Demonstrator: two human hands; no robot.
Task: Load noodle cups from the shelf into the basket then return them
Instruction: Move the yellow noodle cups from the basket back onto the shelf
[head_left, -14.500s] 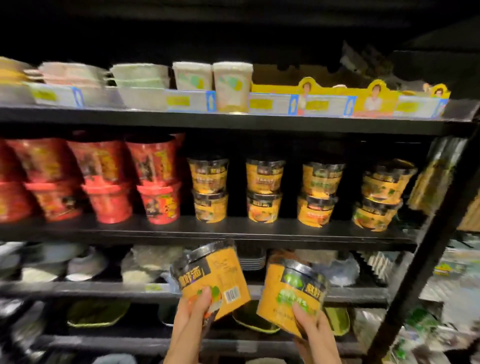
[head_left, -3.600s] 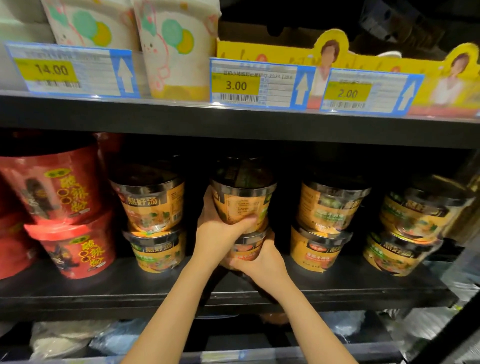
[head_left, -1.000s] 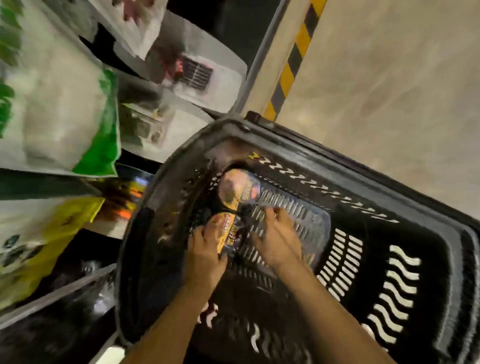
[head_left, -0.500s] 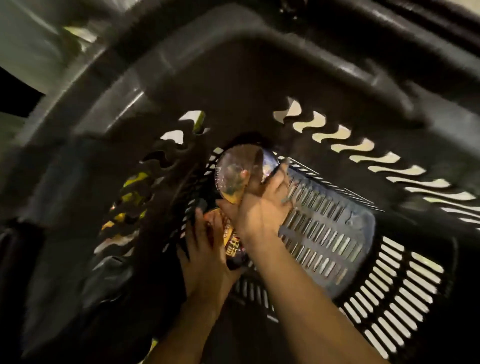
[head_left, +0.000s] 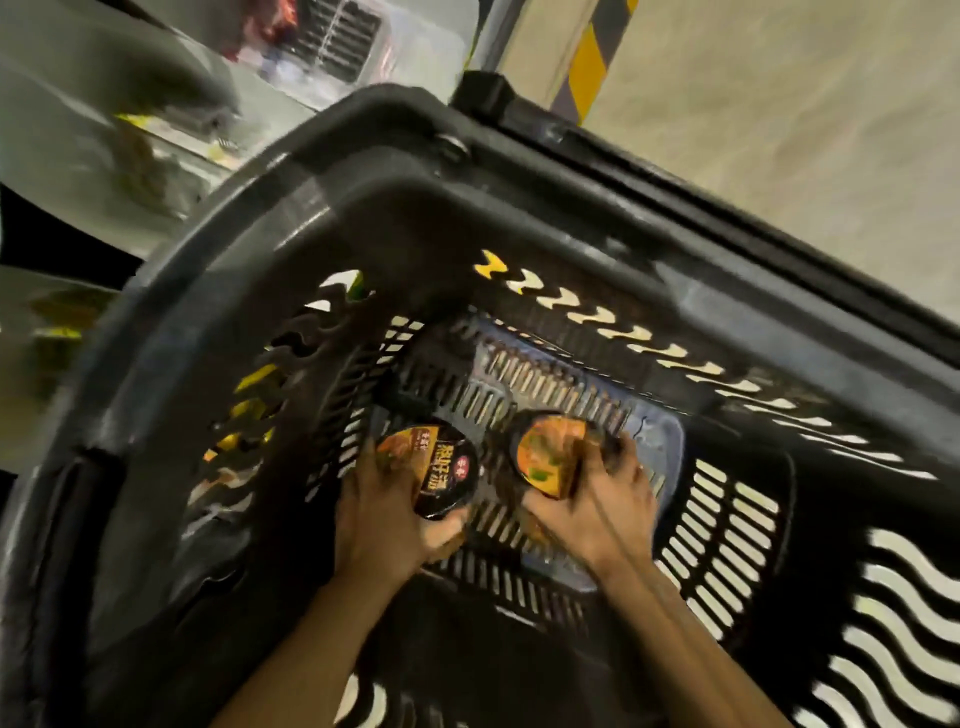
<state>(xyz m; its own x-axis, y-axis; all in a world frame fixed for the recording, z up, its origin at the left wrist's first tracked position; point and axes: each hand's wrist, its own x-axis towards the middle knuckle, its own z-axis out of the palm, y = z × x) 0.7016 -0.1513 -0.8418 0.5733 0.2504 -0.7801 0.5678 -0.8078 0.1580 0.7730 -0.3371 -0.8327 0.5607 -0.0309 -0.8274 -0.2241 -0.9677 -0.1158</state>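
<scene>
Head cam looks down into a dark slotted basket (head_left: 249, 291) on the floor, w/ blurred shelf goods past its left rim. Left to right inside: left hand (head_left: 384, 514) wraps the left noodle cup (head_left: 427, 470), fingers curled round the side wall, thumb at the near edge. Cup is tilted so its dark printed lid faces up toward the camera. Just beside it, w/ a narrow strip of basket floor between, the right noodle cup (head_left: 551, 461) is gripped by the right hand (head_left: 597, 506), fingers bent over the far side and partly across the orange lid. This one is blurred, so can't tell if it rests on the floor or is lifted. Both cups sit near the middle of the basket floor, toward the left wall. One cup per hand, side grips: prob so both come out together and the lids stay uncrushed. Judging by that hold, this looks like the pick-up for the return to the shelf, not a drop-off.
</scene>
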